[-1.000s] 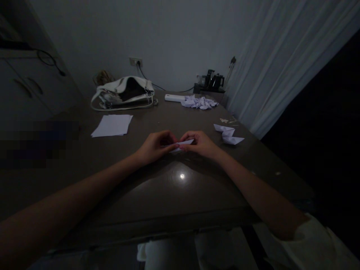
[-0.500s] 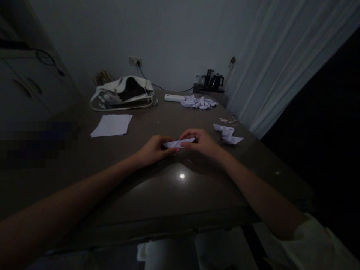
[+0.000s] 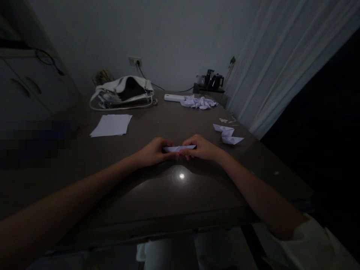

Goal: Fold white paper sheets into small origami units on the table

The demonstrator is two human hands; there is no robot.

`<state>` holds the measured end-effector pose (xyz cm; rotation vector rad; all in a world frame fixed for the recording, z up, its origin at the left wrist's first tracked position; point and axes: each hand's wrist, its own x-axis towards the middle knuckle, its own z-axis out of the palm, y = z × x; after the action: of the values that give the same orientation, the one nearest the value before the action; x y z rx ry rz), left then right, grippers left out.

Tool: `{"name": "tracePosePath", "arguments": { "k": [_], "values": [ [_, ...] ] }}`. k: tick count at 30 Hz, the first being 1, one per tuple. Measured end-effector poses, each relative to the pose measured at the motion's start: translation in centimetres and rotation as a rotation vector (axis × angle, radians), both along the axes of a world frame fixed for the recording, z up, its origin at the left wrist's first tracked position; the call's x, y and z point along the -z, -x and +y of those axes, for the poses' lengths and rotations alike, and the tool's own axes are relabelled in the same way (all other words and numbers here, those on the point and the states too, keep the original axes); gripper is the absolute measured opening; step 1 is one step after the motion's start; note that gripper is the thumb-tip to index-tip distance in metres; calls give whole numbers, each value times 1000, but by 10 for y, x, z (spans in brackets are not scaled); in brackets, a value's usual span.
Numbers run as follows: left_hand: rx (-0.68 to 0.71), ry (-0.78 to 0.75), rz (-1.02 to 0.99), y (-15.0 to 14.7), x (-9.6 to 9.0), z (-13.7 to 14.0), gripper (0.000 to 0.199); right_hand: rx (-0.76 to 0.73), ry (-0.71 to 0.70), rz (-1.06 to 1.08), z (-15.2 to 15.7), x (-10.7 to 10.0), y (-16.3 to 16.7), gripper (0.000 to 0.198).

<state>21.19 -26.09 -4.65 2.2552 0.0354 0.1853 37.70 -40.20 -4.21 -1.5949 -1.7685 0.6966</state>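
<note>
Between both hands I hold a folded white paper boat (image 3: 177,149) just above the table. My left hand (image 3: 154,152) is closed on its left end, thumb along the near side. My right hand (image 3: 203,149) pinches the right part, with a pointed tip showing above the fingers. Parts of the boat are covered by my fingers. To the right lie a few finished-looking paper boats (image 3: 231,140), close together on the table. A stack of white paper sheets (image 3: 111,125) lies at the left.
A white handbag (image 3: 123,84) stands open at the back left. Behind my hands are a white bar-shaped object (image 3: 173,98) and a heap of folded paper (image 3: 201,102). A black kettle (image 3: 217,81) stands at the back right beside a curtain (image 3: 258,71). Small scraps (image 3: 226,120) lie near the right edge.
The paper boat and my right hand have come slightly lower and nearer to me. My right fingers have shifted on the paper. My left hand keeps its hold.
</note>
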Motion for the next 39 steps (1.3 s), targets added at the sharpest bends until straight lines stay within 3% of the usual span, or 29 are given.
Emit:
{"name": "tracePosePath", "arguments": {
  "k": [4, 12, 19, 26, 39],
  "values": [
    [10, 48, 35, 1, -1, -1, 37, -8, -20, -34, -1, -2, 0, 33],
    [-76, -40, -36, 1, -4, 4, 37, 61, -52, -83, -1, -2, -3, 32],
    [-65, 31, 7, 0, -6, 2, 38, 76, -107, -140, -3, -6, -4, 32],
    [-56, 78, 3, 1, -7, 8, 43, 123, -39, 22, -2, -3, -10, 35],
    [-87, 86, -25, 1, -9, 8, 39, 152, -120, 150, 3, -3, -11, 42]
  ]
}}
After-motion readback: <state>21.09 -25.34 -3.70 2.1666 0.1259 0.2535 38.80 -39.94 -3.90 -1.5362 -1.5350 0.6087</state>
